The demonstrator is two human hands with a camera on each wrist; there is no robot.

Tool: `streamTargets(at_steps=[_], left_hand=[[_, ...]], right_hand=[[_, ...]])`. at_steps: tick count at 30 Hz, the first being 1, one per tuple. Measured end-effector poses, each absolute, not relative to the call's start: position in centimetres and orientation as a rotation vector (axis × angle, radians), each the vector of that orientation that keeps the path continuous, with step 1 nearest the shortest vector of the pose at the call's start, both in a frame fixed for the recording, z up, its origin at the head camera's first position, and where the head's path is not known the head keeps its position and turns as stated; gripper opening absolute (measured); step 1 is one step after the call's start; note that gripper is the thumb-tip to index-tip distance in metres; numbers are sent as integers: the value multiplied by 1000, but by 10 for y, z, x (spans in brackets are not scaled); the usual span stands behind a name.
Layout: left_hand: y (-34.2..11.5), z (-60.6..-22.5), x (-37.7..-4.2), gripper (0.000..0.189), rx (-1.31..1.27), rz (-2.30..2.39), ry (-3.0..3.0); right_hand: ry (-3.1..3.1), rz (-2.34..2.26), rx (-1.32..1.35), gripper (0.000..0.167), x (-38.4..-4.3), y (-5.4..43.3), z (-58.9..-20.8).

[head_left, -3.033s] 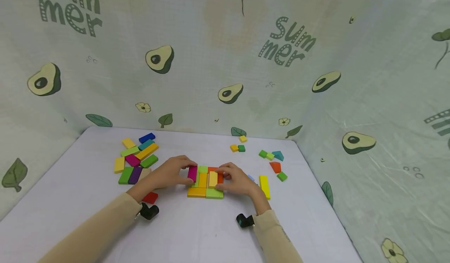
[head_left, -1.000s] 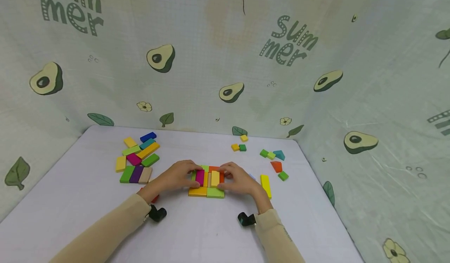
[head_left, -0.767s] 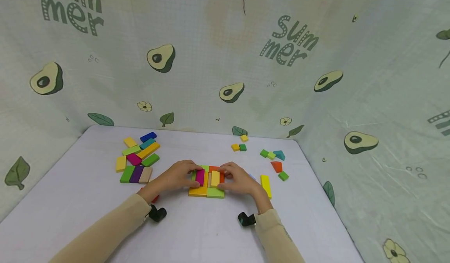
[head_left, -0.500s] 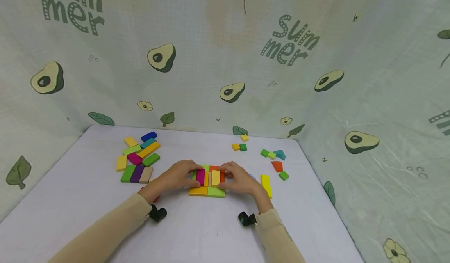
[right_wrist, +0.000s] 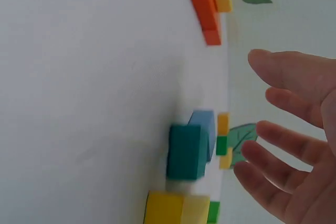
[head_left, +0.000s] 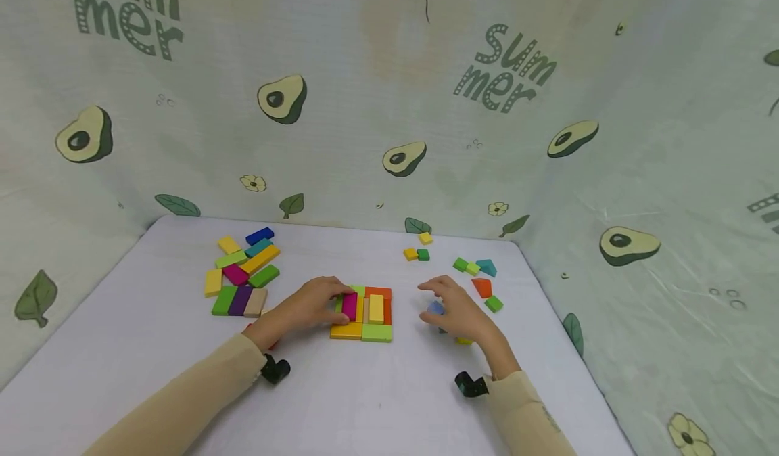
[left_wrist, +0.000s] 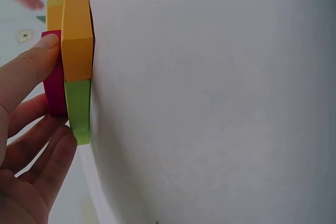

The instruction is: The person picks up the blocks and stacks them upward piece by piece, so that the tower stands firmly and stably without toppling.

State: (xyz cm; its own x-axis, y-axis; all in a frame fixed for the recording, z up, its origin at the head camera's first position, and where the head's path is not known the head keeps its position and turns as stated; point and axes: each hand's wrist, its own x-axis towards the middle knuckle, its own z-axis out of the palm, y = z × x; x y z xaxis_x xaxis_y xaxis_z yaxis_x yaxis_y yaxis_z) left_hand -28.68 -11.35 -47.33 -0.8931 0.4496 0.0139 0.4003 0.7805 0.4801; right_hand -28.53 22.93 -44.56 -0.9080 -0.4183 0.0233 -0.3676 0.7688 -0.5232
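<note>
On the white table [head_left: 377, 402] before me, the right hand [head_left: 454, 310] has just left the pale-yellow rectangular block [head_left: 376, 309], which lies upon the flat layer of multicoloured blocks [head_left: 377, 333] and seems placed. Its fingers are released, near a light-blue angular block [head_left: 435, 307], partly hiding it. The left hand [head_left: 307, 305] pinches the magenta rectangular block [head_left: 349, 307] upon this layer. Loose coloured blocks [head_left: 260, 260] lie leftward.
</note>
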Motion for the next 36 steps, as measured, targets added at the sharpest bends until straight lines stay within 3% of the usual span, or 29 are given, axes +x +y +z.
streamTargets(at_steps=[15,21,28,36], left_hand=[[-116,-471,-285,58,663,726,2868],[-116,-473,-286,59,674,725,2869],[-115,-474,-287,59,686,720,2862],[-114,-475,-288,59,690,723,2867]], right_hand=[[2981,-573,-400,62,-273,296,-461],[2951,-573,-338,49,-276,308,-460],[3026,-549,-414,34,-280,314,-458],[2997,-766,-717,39,-281,271,-443]])
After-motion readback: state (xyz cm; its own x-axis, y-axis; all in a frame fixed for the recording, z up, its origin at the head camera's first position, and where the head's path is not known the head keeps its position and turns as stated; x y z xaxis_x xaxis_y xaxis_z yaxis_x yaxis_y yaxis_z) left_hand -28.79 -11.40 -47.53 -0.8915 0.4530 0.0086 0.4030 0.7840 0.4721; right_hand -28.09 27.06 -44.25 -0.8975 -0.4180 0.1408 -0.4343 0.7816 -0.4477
